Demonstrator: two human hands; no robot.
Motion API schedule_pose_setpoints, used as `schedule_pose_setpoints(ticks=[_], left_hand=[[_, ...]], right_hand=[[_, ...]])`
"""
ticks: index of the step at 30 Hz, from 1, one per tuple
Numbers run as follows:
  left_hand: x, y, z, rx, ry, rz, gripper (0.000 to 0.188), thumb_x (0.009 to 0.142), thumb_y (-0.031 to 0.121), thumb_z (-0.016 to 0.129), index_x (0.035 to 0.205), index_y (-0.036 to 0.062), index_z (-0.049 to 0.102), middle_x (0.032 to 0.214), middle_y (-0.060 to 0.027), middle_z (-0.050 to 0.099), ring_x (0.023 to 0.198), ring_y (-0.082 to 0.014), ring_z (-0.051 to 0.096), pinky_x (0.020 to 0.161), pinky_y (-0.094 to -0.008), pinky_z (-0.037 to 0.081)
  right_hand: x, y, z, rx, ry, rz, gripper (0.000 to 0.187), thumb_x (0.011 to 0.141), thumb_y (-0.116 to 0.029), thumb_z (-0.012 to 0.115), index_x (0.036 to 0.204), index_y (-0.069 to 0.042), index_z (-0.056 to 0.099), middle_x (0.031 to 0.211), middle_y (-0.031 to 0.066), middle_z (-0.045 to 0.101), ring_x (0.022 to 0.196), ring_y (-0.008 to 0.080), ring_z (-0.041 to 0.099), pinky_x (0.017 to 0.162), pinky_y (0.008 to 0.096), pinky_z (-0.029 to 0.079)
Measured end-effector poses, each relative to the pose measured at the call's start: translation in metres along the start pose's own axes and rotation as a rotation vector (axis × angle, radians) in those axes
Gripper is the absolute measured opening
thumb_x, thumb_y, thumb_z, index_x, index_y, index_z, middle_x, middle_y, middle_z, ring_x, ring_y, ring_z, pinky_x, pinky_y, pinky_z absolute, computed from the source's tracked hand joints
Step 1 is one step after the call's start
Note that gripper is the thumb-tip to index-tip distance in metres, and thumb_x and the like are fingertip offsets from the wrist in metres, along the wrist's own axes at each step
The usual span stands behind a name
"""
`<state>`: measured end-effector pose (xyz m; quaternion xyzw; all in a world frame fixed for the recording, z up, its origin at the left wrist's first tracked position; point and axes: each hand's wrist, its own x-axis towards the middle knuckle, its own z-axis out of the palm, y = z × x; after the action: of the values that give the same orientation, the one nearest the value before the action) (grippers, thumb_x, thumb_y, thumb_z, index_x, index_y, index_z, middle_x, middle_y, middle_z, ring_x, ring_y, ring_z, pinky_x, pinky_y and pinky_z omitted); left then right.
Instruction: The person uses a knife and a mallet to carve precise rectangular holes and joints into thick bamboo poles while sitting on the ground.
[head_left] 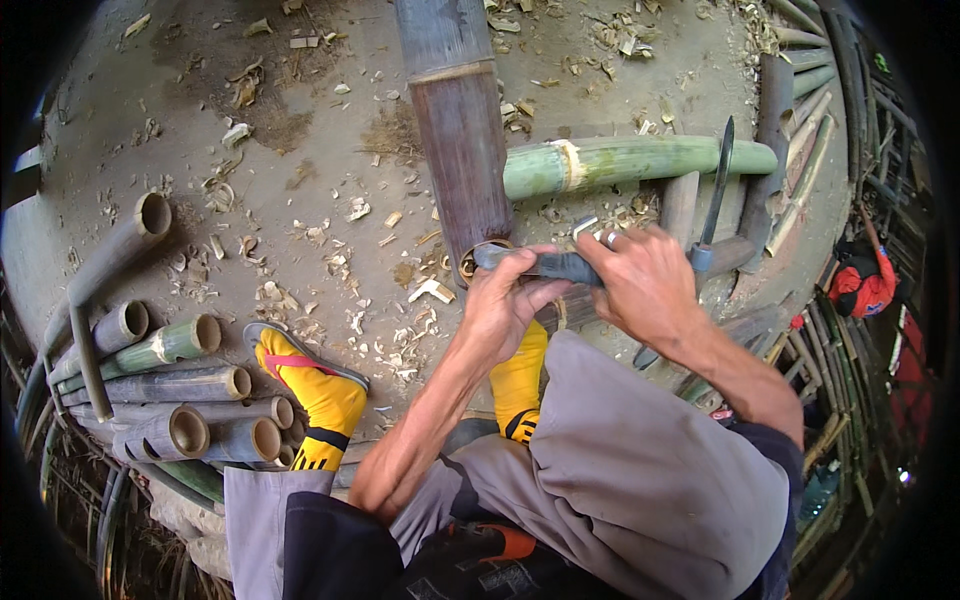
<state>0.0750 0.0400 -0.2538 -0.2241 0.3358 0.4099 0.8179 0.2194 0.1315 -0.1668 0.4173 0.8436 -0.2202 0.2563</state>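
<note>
Both hands held one dark bamboo strip [545,265] at the open end of one brown bamboo pole [462,150]: left hand [500,300] and right hand [645,285] closed on it (one knife [715,195] stood beside).

Both hands [570,290] grip a dark strip [545,264] at the bamboo culm's [460,140] end.

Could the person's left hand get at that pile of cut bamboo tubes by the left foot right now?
Probably not at once: the left hand is gripping a dark tool together with the right hand. Nothing blocks the way to the bamboo tubes.
</note>
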Motion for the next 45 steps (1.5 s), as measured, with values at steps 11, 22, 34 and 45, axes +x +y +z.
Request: schedule_pose_setpoints(ticks=[11,22,34,45], left_hand=[[0.003,-0.017,-0.01,-0.087,0.128,0.081,0.025,0.096,0.01,0.046,0.116,-0.0037,0.053,0.123,-0.015,0.056,0.108,-0.0247,0.058,0.095,-0.035,0.05],[-0.002,-0.004,0.006,0.122,0.053,0.022,0.032,0.094,0.018,0.05,0.11,-0.0095,0.054,0.111,-0.0169,0.059,0.1,-0.0256,0.062,0.088,-0.0349,0.054],[0.006,-0.033,-0.015,-0.402,0.042,0.213,0.033,0.094,0.02,0.052,0.119,-0.0029,0.051,0.12,-0.0134,0.056,0.113,-0.0227,0.055,0.1,-0.0359,0.045],[0.007,-0.011,0.003,0.222,0.067,-0.003,0.031,0.094,0.018,0.048,0.109,-0.0082,0.055,0.103,-0.0168,0.061,0.098,-0.0233,0.063,0.089,-0.0349,0.053]], right_hand=[[0.005,0.008,0.053,0.002,0.429,-0.168,0.022,0.066,-0.02,0.07,0.084,-0.009,0.063,0.068,0.0069,0.062,0.074,0.029,0.061,0.071,0.0388,0.045],[-0.004,-0.008,0.001,0.075,-0.123,0.13,0.03,0.063,-0.015,0.07,0.09,-0.007,0.06,0.074,0.0128,0.065,0.073,0.0321,0.064,0.069,0.0438,0.048],[0.056,0.007,0.03,-0.165,0.414,-0.481,0.018,0.066,-0.02,0.067,0.08,-0.012,0.062,0.072,0.0066,0.062,0.068,0.0231,0.058,0.064,0.0349,0.043],[-0.014,-0.001,0.034,0.202,0.007,0.176,0.03,0.064,-0.014,0.066,0.092,-0.008,0.058,0.075,0.0157,0.064,0.069,0.0364,0.062,0.064,0.0466,0.047]])
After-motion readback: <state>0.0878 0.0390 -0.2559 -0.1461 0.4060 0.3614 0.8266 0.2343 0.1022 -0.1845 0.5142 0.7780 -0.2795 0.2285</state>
